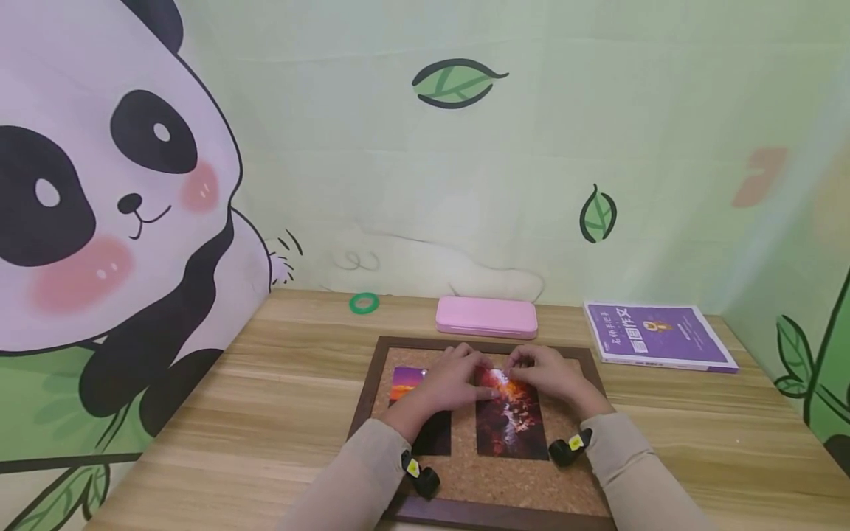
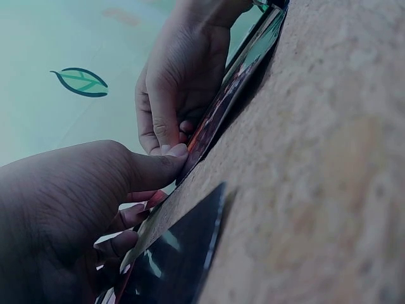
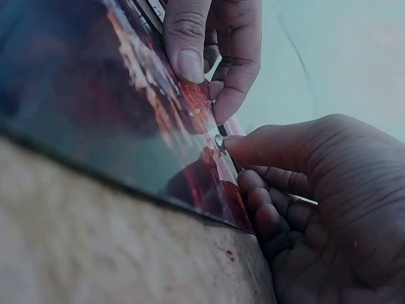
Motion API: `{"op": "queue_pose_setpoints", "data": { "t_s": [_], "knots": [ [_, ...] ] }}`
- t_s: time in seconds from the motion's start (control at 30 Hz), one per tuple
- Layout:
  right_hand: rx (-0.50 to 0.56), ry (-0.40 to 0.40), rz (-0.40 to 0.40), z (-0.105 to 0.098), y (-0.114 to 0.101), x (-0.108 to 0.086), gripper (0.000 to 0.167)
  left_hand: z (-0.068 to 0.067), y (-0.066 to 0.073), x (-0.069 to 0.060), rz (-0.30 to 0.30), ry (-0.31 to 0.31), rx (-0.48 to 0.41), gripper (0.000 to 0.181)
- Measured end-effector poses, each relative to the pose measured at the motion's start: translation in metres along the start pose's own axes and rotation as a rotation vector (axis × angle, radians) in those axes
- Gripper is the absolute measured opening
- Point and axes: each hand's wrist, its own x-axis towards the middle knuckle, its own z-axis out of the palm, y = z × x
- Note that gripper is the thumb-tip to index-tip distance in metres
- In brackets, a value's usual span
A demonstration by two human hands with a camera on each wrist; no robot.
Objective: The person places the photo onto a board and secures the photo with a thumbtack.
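A photo (image 1: 511,428) in fiery red, orange and dark tones lies on a cork board (image 1: 491,483) with a dark wooden frame. My left hand (image 1: 451,380) holds its upper left part, the thumb on its face and the index finger near the top edge. From the other side, my right hand (image 1: 547,372) pinches a small clear push pin (image 3: 219,140) at the top of this photo. How deep the pin sits is hidden. A second photo (image 1: 434,439), purple and orange above and dark below, lies to the left, partly under my left forearm, with a pin (image 1: 423,372) at its top.
Behind the board lies a pink pencil case (image 1: 486,317), and left of it a green tape ring (image 1: 364,303). A purple book (image 1: 660,335) is at the back right. The wooden table (image 1: 279,383) meets a printed wall cloth (image 1: 372,184) at the back.
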Motion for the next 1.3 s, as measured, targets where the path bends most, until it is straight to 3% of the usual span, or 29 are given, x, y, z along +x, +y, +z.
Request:
{"op": "queue_pose_setpoints", "data": {
  "t_s": [0.57,0.87,1.3],
  "knots": [
    [-0.032,0.021,0.065,0.0009,-0.0017,0.001,0.01,0.0,-0.0006,-0.0003,-0.004,0.0,-0.016,0.049],
    [-0.032,0.024,0.058,0.0005,-0.0022,0.0013,0.012,0.0,-0.0005,-0.0008,-0.001,0.002,-0.016,0.05],
    [-0.026,0.028,0.049,0.0008,-0.0018,0.0018,0.01,-0.0018,0.0012,-0.0038,-0.043,-0.017,-0.071,0.049]
  ]
}}
